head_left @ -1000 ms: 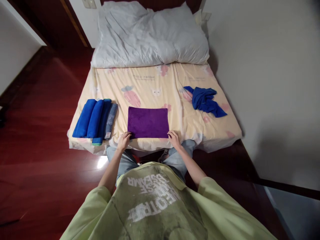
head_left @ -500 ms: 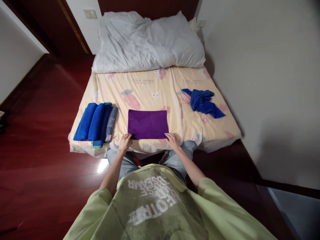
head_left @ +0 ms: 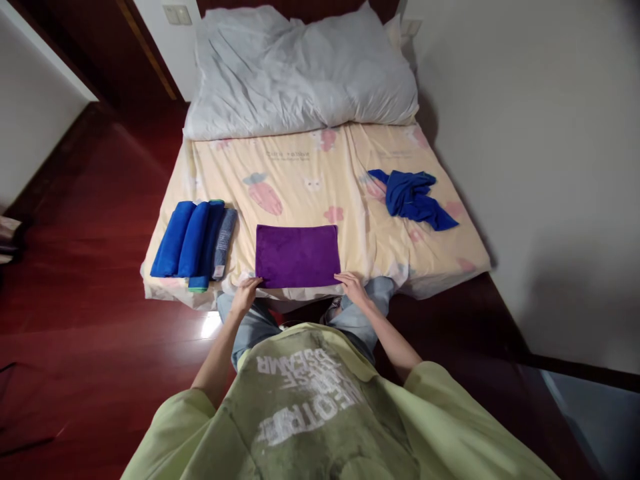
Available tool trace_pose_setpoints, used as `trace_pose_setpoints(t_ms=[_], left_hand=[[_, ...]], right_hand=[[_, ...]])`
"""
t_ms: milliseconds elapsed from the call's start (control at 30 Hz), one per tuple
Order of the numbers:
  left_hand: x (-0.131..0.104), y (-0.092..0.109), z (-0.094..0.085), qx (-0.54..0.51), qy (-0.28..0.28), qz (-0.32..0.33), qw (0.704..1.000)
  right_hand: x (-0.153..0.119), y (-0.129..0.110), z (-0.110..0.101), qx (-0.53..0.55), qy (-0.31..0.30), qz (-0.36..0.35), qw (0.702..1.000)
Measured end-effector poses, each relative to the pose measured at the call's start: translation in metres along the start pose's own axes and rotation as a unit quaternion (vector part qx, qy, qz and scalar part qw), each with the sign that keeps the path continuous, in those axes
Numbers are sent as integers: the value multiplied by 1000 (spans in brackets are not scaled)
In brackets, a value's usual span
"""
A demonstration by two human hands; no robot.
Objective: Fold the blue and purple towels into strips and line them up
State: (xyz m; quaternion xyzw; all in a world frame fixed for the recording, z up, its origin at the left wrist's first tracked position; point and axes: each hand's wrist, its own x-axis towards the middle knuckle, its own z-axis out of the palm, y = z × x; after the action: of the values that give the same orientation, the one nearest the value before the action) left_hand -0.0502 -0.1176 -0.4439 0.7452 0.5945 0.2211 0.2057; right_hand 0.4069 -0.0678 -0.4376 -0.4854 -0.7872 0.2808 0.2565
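Closer to the near edge of the bed (head_left: 295, 203) now, the purple cloth (head_left: 297, 257) lies flat near the frame's centre. Your left hand (head_left: 245, 295) pinches its lower-left corner; your right hand (head_left: 354, 288) has fingers together at its lower-right, pinch unclear. Pull both corners evenly, keeping that edge straight

A cream-sheeted bed (head_left: 220, 170) bears rolled blue cloths (head_left: 193, 240) at frame left, purple rectangular cloth (head_left: 298, 257) centre, crumpled blue fabric (head_left: 410, 197) right, puffy grey-white bedding (head_left: 305, 77) top.
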Motion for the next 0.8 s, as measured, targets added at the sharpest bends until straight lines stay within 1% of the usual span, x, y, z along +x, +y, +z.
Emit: trace_pose_setpoints(t_ms=[67, 133, 300, 433, 533, 633, 800], left_hand=[[-1, -1, 6, -27, 33, -36, 998], [1, -2, 9, -41, 53, -71, 995], [6, -5, 9, -59, 70, -121, 988], [11, -4, 9, -92, 86, -161, 979], [20, 1, 7, -111, 87, -196, 971], [32, 6, 4, -110, 87, -228, 964], [48, 3, 5, -99, 101, -246, 959]], right_hand=[[-1, -2, 3, 24, 23, 30, 999], [1, -1, 6, 45, 43, 58, 996], [7, 9, 8, 89, 59, 93, 990], [12, 13, 12, 112, 86, 135, 981], [21, 14, 16, 110, 112, 173, 972], [32, 11, 17, 99, 126, 196, 967], [43, 4, 14, 55, 152, 197, 967]])
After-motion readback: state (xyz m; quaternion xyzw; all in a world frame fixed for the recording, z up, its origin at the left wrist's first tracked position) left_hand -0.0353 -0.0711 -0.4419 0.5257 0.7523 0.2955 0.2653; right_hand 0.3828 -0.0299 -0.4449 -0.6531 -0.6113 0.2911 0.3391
